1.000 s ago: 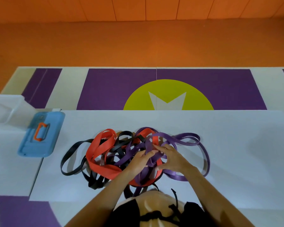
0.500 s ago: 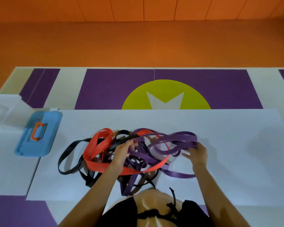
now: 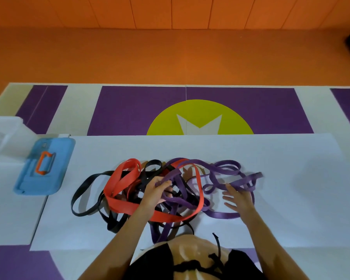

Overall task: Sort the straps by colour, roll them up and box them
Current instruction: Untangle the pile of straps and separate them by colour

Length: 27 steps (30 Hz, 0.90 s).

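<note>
The fingers [image 3: 163,183] of the left hand [image 3: 156,194] are curled round a loop of purple strap [image 3: 226,165] in the middle of the tangle, gripping it. The right hand [image 3: 239,199] lies just to the right of the tangle. The fingers [image 3: 227,198] that show are straight and spread, resting flat. A blurred length of the purple strap runs over the far side of this hand, and I cannot tell whether the hidden fingers hook it.

Between the two hands, purple loops lie on the white sheet [image 3: 291,178]. A wide red strap [image 3: 119,201] passes under the left wrist and curves up to the left of the left hand's fingers. Beyond it, further left, thin black strap [image 3: 85,182] loops outward. All three colours are still knotted together in one heap, unrolled.

Well to the left of the left hand, a blue box [image 3: 55,178] with an orange handle [image 3: 42,163] sits at the sheet's edge, its lid closed. Past the sheet, ahead of both hands, lies a purple mat [image 3: 139,110] with a yellow-green circle [image 3: 234,120].
</note>
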{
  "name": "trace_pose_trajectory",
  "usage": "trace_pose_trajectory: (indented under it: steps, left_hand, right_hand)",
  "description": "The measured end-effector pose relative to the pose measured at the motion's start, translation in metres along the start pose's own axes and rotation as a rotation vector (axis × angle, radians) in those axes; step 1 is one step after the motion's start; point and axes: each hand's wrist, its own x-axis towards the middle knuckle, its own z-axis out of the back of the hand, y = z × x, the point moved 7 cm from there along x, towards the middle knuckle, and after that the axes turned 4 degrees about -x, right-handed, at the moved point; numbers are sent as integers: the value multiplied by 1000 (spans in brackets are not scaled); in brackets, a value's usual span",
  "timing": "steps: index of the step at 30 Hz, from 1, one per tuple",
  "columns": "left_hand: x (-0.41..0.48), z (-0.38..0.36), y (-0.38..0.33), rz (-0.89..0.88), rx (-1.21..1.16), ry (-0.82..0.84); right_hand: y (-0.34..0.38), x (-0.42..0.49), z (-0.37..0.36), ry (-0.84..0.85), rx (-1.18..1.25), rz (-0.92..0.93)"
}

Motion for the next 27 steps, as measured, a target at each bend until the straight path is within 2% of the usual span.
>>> trace_pose_trajectory:
  steps: [3,6,8,10,12,15,17,19,21,24,25,27]
  left_hand:
    - [-4,-1,-4,-66,93,45]
    - [-6,-3,-7,-108,170,101]
    - [-7,-4,-8,-121,180,128]
    - [-7,-5,-7,-129,176,134]
    - [-5,-6,-8,-145,166,123]
    - [0,-9,-8,-168,224,108]
    - [3,-12,-6,-167,255,106]
    - [3,-14,-3,-171,294,98]
    - [2,-15,2,-175,309,101]
    - [-4,-14,7,-176,293,73]
    - [-6,-13,9,-177,292,58]
    - [-9,-12,9,-188,294,34]
  right_hand:
    - [-10,-3,-7,19,-68,-42]
    - [-25,-5,-9,33,-140,-191]
    - [-35,-4,-2,-12,-258,-270]
    - [-38,1,6,-60,-400,-265]
    - [-27,5,7,-90,-524,-150]
    - [10,11,-1,-132,-680,179]
    - [29,10,-9,-153,-693,339]
    - [44,10,-14,-191,-585,406]
    - [53,19,-18,-185,-460,377]
    - [38,53,-29,-46,-262,71]
    - [32,68,-30,-39,-279,12]
    - [33,81,-34,-26,-539,39]
